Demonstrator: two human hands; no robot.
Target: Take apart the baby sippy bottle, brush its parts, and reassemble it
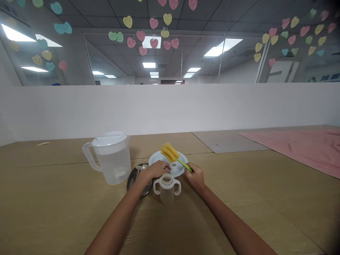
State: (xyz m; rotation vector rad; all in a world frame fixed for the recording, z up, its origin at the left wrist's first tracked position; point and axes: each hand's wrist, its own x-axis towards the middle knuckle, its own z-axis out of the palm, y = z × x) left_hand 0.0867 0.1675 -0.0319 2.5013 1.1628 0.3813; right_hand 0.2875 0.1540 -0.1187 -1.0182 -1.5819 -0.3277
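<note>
My right hand (196, 176) is closed around the green handle of a sponge brush (170, 153), its yellow sponge head pointing up and left above a white plate (153, 158). Over the plate's near left side, my left hand (158, 169) has its fingers curled downward; what they hold is hidden. Beside those fingertips is a white ring-shaped bottle part (174, 167). A clear baby bottle (167, 193) with two white handles stands uncapped between my forearms. Partly behind my left forearm sits a round metal tray (130, 181) with small clear pieces on it.
A large translucent pitcher (113, 161) with a white lid stands left of the tray. The brown table (66, 209) reaches back to a white wall (170, 109). Pink cloth (305, 145) covers the far right, near a grey sheet (228, 141).
</note>
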